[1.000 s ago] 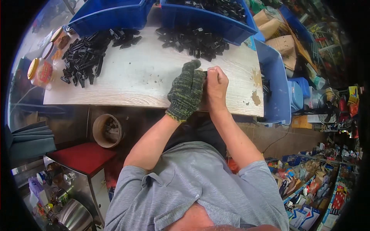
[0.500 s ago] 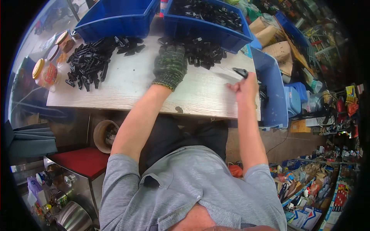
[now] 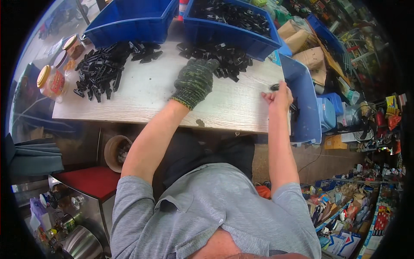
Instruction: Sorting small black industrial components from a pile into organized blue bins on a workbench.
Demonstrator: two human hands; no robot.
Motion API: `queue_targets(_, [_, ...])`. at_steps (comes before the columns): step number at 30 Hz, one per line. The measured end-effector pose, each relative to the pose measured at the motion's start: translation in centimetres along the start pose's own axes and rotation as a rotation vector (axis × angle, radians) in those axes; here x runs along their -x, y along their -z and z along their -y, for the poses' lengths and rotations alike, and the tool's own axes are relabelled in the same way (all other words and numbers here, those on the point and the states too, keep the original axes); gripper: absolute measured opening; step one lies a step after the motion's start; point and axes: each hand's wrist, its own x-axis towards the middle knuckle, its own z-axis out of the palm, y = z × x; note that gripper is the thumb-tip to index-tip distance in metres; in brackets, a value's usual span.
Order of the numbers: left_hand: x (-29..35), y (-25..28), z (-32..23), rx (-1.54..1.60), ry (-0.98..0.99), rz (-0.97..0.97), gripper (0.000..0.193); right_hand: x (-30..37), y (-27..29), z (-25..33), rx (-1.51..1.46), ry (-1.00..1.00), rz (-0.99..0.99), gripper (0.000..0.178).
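Observation:
My left hand (image 3: 194,83), in a dark green and black knit glove, is over the white table (image 3: 142,101) with its fingers curled under. Its fingertips are beside the near edge of a pile of small black plastic parts (image 3: 228,64), and whatever they hold is hidden. At the table's right edge, my bare right hand (image 3: 279,100) pinches one small black plastic part (image 3: 274,87), next to a blue bin (image 3: 308,103) with more black parts low inside. A second heap of longer black parts (image 3: 99,69) lies on the table's left side.
Two blue crates stand along the far side: the left crate (image 3: 129,30) and the right crate (image 3: 233,41), which is full of black parts. Lidded jars (image 3: 51,81) line the table's left end. A red-topped cabinet (image 3: 88,181) stands below left.
My left hand has drawn back slightly from the right-hand pile, its fingers turning rightward. My right hand has shifted a little right toward the bin, still holding the black part.

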Motion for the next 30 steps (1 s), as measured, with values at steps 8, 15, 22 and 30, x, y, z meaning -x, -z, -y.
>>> queue_targets(8, [0.7, -1.9, 1.4, 0.624, 0.048, -0.358, 0.026, 5.5, -4.4, -1.8, 0.118, -0.136, 0.395, 0.028])
queue_targets(15, [2.4, -0.4, 0.6, 0.834, -0.052, -0.118, 0.031, 8.8, -7.3, -2.4, 0.278, -0.175, 0.631, 0.027])
queue_targets(22, [2.2, 1.0, -0.2, 1.565, 0.492, 0.123, 0.055, 8.3, -7.7, -3.8, 0.338, -0.047, 0.671, 0.024])
queue_targets(30, [2.4, 0.6, 0.9, 1.731, 0.509, 0.053, 0.054, 9.5, -9.1, -3.8, 0.365, -0.046, 0.737, 0.022])
